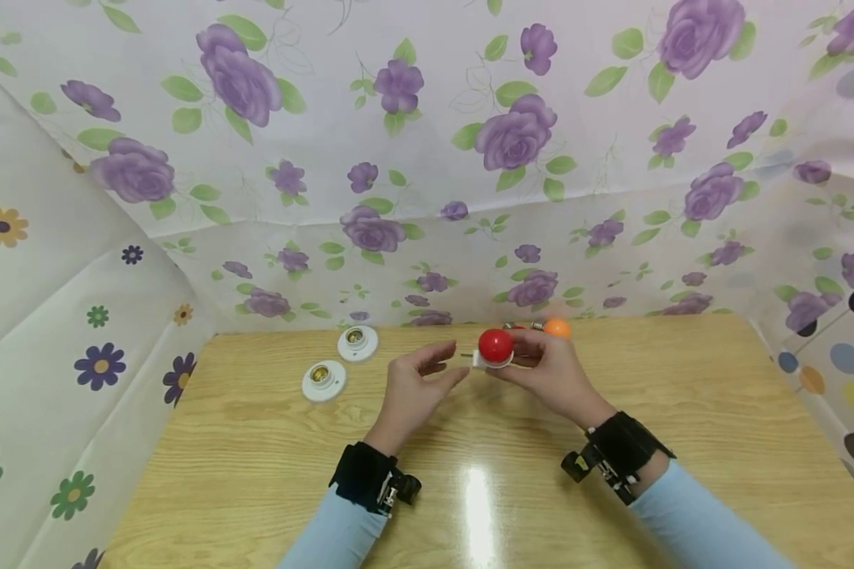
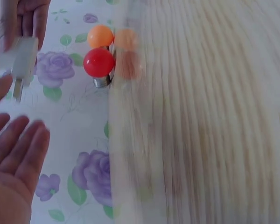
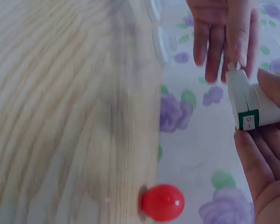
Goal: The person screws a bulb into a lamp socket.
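The right hand (image 1: 546, 371) gripped a white plug-in lamp socket (image 3: 242, 100), its thumb and fingers closed round the body, while a round red bulb (image 1: 496, 345) sat in the front of it. The socket was held up over the wooden desk (image 1: 256, 442), toward its far side, with its metal prongs (image 1: 466, 356) pointing across at the other hand. A small switch (image 3: 248, 122) with a green surround showed on its side. The left hand (image 1: 414, 387) held nothing firmly: its thumb and fingers were parted, with the prongs near their tips, and I could not tell whether they touched. To the left of that hand, two round white lamp holders (image 1: 323, 381) lay on the desk, one nearer and one farther back, their brass-coloured insides facing up. Behind the right hand, by the desk's far edge, lay an orange bulb (image 2: 101, 36) and, just beside it, a second red bulb (image 2: 98, 62) with a silver screw base. Each wrist wore a black band (image 1: 622, 450) below a light blue sleeve (image 1: 704, 514), and a sheet (image 1: 370, 158) with purple flowers hung behind the desk.
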The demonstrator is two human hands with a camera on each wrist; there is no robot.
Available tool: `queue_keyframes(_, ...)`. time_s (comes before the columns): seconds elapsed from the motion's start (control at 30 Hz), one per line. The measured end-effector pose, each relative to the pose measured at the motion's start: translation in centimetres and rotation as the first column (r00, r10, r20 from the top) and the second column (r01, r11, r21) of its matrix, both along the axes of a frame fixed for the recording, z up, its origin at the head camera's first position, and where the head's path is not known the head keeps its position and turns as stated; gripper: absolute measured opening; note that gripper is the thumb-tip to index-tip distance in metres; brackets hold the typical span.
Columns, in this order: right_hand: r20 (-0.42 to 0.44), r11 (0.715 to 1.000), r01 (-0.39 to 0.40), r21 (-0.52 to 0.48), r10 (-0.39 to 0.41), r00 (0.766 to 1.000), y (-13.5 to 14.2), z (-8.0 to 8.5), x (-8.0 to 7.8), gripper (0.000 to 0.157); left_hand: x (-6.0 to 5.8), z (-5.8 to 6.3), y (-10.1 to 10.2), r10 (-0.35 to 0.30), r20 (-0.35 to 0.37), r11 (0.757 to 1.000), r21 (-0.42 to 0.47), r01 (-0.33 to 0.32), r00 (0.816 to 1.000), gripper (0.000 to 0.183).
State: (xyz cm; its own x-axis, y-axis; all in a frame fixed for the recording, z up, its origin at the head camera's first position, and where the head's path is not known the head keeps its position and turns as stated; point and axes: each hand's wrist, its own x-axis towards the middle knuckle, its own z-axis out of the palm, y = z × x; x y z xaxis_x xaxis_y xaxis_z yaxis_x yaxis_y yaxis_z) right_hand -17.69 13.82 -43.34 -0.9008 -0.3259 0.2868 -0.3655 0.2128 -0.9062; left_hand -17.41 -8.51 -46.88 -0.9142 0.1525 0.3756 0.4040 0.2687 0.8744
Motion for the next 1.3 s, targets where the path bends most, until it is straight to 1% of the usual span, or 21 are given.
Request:
queue_keyframes(0.07, -0.029, 0.999, 0.050, -0.006, -0.050, 0.998, 0.6, 0.5, 0.0, 0.041, -0.3, -0.4, -0.4, 0.063, -0.045, 0.997, -0.047, -0.065, 0.997, 0.036)
queue_keyframes(0.17, -0.062, 0.990, 0.139, -0.027, -0.141, 0.988, 2.0, 0.3, -0.4, 0.042, -0.5, -0.6, -1.0, 0.141, -0.140, 0.981, -0.112, -0.157, 0.980, 0.035)
queue_keyframes(0.23, -0.076, 0.976, 0.212, -0.047, -0.215, 0.974, 3.1, -0.2, -0.9, 0.043, -0.6, -0.6, -1.4, 0.179, -0.191, 0.964, -0.160, -0.211, 0.965, 0.035)
queue_keyframes(0.3, -0.096, 0.957, 0.281, -0.070, -0.287, 0.953, 4.4, -1.0, -1.6, 0.044, -0.5, -0.5, -1.6, 0.209, -0.220, 0.944, -0.207, -0.255, 0.953, 0.036)
queue_keyframes(0.43, -0.134, 0.896, 0.433, -0.103, -0.444, 0.886, 7.2, -2.9, -2.8, 0.044, -0.5, -0.5, -1.9, 0.247, -0.241, 0.901, -0.300, -0.314, 0.939, 0.036)
queue_keyframes(0.5, -0.131, 0.860, 0.496, -0.118, -0.508, 0.851, 8.4, -3.8, -3.3, 0.044, -0.5, -0.5, -2.0, 0.257, -0.240, 0.882, -0.337, -0.329, 0.936, 0.035)
queue_keyframes(0.57, -0.108, 0.827, 0.548, -0.130, -0.561, 0.821, 9.6, -4.5, -3.6, 0.044, -0.5, -0.6, -2.1, 0.267, -0.233, 0.866, -0.368, -0.339, 0.935, 0.035)
queue_keyframes(0.63, -0.081, 0.787, 0.606, -0.113, -0.615, 0.784, 10.6, -5.0, -3.7, 0.045, -0.6, -0.7, -2.2, 0.275, -0.218, 0.855, -0.390, -0.342, 0.936, 0.035)
queue_keyframes(0.67, -0.052, 0.765, 0.635, -0.111, -0.642, 0.765, 11.1, -5.2, -3.8, 0.045, -0.5, -0.7, -2.2, 0.279, -0.207, 0.851, -0.399, -0.341, 0.938, 0.035)
queue_keyframes(0.77, -0.009, 0.713, 0.700, -0.038, -0.701, 0.713, 12.4, -5.5, -3.9, 0.047, -0.5, -0.8, -2.3, 0.288, -0.178, 0.840, -0.424, -0.338, 0.941, 0.036)
queue_keyframes(0.8, 0.004, 0.702, 0.712, -0.013, -0.712, 0.702, 12.8, -5.5, -3.8, 0.048, -0.5, -0.9, -2.4, 0.290, -0.172, 0.837, -0.432, -0.337, 0.941, 0.036)
queue_keyframes(0.87, 0.045, 0.689, 0.724, 0.018, -0.724, 0.688, 13.4, -5.7, -3.8, 0.050, -0.6, -0.9, -2.4, 0.292, -0.161, 0.830, -0.446, -0.334, 0.943, 0.036)
queue_keyframes(0.97, 0.082, 0.684, 0.727, 0.066, -0.730, 0.679, 14.2, -6.2, -3.9, 0.050, -0.6, -1.0, -2.5, 0.292, -0.139, 0.825, -0.464, -0.323, 0.946, 0.036)
queue_keyframes(1.07, 0.120, 0.668, 0.735, 0.115, -0.744, 0.657, 15.0, -7.0, -4.1, 0.051, -0.5, -1.1, -2.5, 0.290, -0.114, 0.825, -0.473, -0.309, 0.950, 0.037)
queue_keyframes(1.2, 0.138, 0.651, 0.729, 0.213, -0.758, 0.637, 15.9, -7.9, -4.5, 0.060, -0.4, -1.2, -2.5, 0.289, -0.100, 0.824, -0.479, -0.301, 0.952, 0.038)
queue_keyframes(1.3, 0.155, 0.652, 0.714, 0.253, -0.756, 0.635, 16.3, -8.4, -4.8, 0.066, -0.5, -1.2, -2.5, 0.289, -0.095, 0.824, -0.482, -0.298, 0.953, 0.040)
